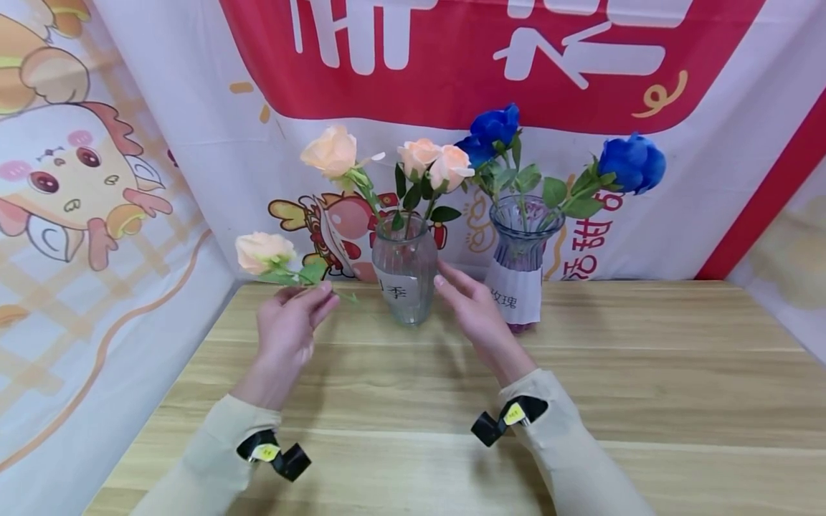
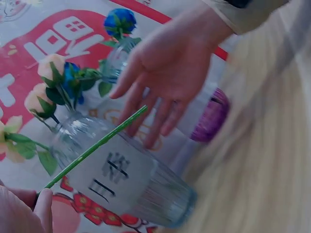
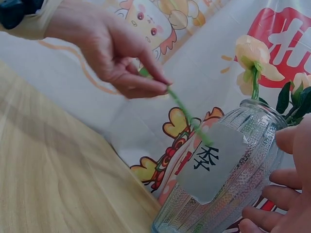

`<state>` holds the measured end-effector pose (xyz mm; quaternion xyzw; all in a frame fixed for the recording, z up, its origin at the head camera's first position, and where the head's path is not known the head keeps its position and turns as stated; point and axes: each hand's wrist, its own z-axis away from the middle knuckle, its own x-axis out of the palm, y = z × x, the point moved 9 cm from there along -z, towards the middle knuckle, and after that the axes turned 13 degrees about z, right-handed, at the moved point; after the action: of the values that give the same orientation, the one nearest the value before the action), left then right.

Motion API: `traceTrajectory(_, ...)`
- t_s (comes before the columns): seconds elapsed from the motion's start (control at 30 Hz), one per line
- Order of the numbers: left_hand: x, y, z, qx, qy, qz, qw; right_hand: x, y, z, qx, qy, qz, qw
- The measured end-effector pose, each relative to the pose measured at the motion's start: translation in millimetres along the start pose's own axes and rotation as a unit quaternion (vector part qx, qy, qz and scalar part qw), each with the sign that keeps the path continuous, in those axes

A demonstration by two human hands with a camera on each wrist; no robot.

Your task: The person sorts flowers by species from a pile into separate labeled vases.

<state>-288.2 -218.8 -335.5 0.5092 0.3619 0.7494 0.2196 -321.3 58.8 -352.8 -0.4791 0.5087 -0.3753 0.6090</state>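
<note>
Low to the left of the clear glass vase (image 1: 422, 266), my left hand (image 1: 287, 326) pinches the green stem (image 2: 97, 145) of a peach rose (image 1: 263, 252). Its bloom points left, and the bare stem end slants toward the vase in both wrist views. My right hand (image 1: 479, 312) reaches to the vase's right side with its fingers extended; whether they touch the glass I cannot tell. Inside that vase stand several peach roses (image 1: 330, 152), and a white paper label (image 3: 214, 162) with black characters is stuck on its front.
Right of my right hand stands a purplish glass vase (image 1: 521, 252) with blue roses (image 1: 632, 163) and a white paper label (image 1: 516, 294). Both vases are near the back edge of the wooden table (image 1: 400, 459). A printed cloth (image 1: 187, 172) hangs behind and at the sides.
</note>
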Motion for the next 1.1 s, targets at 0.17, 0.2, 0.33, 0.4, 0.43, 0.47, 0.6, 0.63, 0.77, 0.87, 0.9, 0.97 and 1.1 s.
traceTrajectory(0.17, 21.4, 17.0, -3.9, 0.032, 0.005, 0.113, 0.9931, -1, 0, -2, -0.007, 0.003, -0.023, 1.0)
traceTrajectory(0.2, 24.1, 20.2, -4.6, 0.039, 0.007, 0.132, 0.9905, -1, -1, -2, -0.01, 0.002, -0.026, 1.0)
traceTrajectory(0.33, 31.6, 32.4, -6.6, 0.067, 0.016, 0.189, 0.9796, 0, -2, -1, -0.011, -0.002, -0.028, 1.0)
traceTrajectory(0.4, 34.4, 38.3, -7.2, 0.085, 0.021, 0.213, 0.973, 0, -2, -1, -0.011, -0.004, -0.029, 1.0)
traceTrajectory(0.43, 35.6, 41.2, -7.4, 0.096, 0.024, 0.221, 0.9702, 0, -2, -1, -0.012, -0.004, -0.03, 0.999)
traceTrajectory(0.47, 37.0, 43.7, -7.6, 0.105, 0.026, 0.228, 0.9676, 0, -3, -1, -0.013, -0.004, -0.03, 0.999)
traceTrajectory(0.6, 43.8, 50.2, -9.2, 0.138, 0.036, 0.238, 0.9608, -1, -3, -1, -0.013, 0.0, -0.031, 0.999)
traceTrajectory(0.63, 46.0, 50.9, -9.5, 0.143, 0.038, 0.235, 0.9606, -1, -2, -1, -0.011, 0.001, -0.031, 0.999)
traceTrajectory(0.77, 57.4, 49.8, -10.6, 0.164, 0.032, 0.224, 0.9603, -2, -2, -1, -0.011, -0.001, -0.036, 0.999)
traceTrajectory(0.87, 66.2, 47.3, -11.3, 0.181, 0.023, 0.205, 0.9616, -1, -2, -1, -0.013, -0.006, -0.041, 0.999)
traceTrajectory(0.9, 68.9, 46.2, -11.5, 0.187, 0.02, 0.199, 0.9619, 0, -2, -1, -0.014, -0.009, -0.043, 0.999)
traceTrajectory(0.97, 74.3, 44.3, -12.1, 0.203, 0.015, 0.179, 0.9627, 0, -2, -1, -0.015, -0.012, -0.044, 0.999)
traceTrajectory(1.1, 85.3, 38.9, -13.1, 0.228, 0.005, 0.128, 0.9651, 0, -2, -1, -0.014, -0.012, -0.045, 0.999)
